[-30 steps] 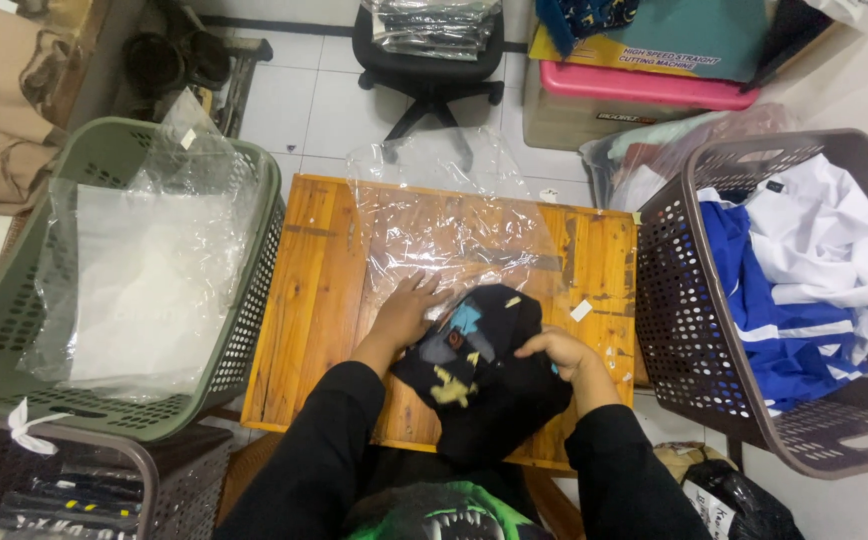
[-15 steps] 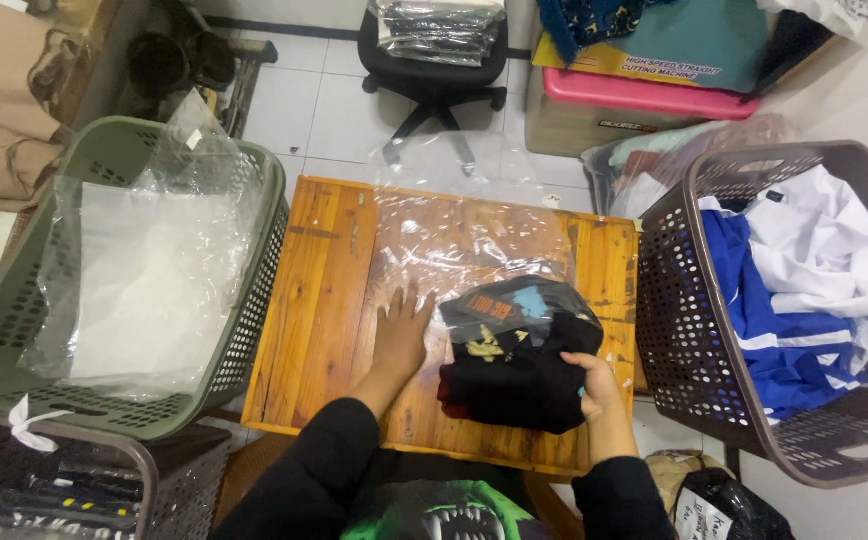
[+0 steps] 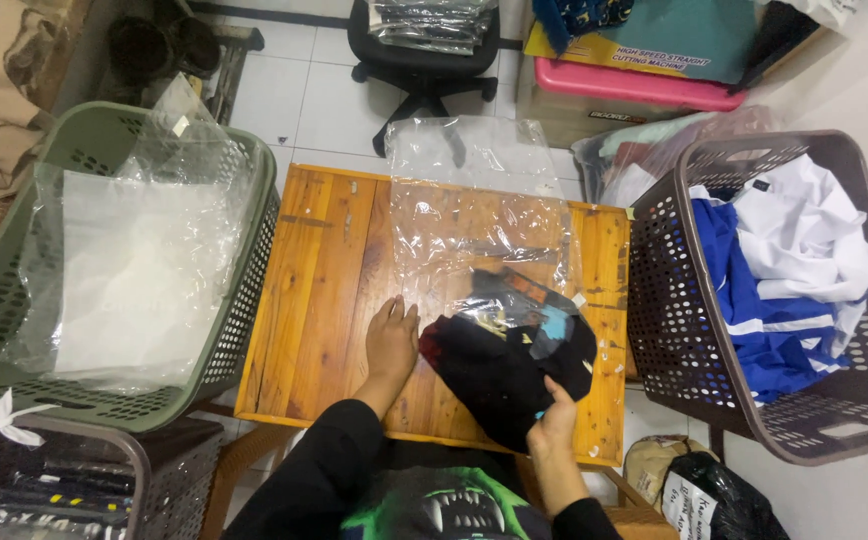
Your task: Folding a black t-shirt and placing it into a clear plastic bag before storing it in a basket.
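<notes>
The left hand (image 3: 392, 340) lay flat and open on the wooden worktop (image 3: 324, 290), palm down on the near edge of a clear plastic bag (image 3: 479, 225), seemingly to pin the bag so it would not slide. Just to the right of that hand, the right hand (image 3: 554, 425) was closed around the near end of a folded black garment (image 3: 509, 360) with coloured print, gripping it from below. The garment's far end sat at the bag's mouth, partly under the film, so the two hands looked set against each other: one anchoring, one feeding the cloth in. The bag stretched away from both hands, its far end hanging past the back edge of the worktop.

The worktop was a small slatted table of orange-brown wood, scuffed and marked. Well out to the left of the left hand stood a green basket (image 3: 14, 300) full of clear bagged pieces. To the right of the right hand stood a dark brown basket (image 3: 674, 330) holding loose blue and white clothing (image 3: 784, 270). Beyond the bag, on the pale tiled floor, stood a black office chair (image 3: 424, 50) with shiny packets on its seat and a pink storage box (image 3: 634, 90).
</notes>
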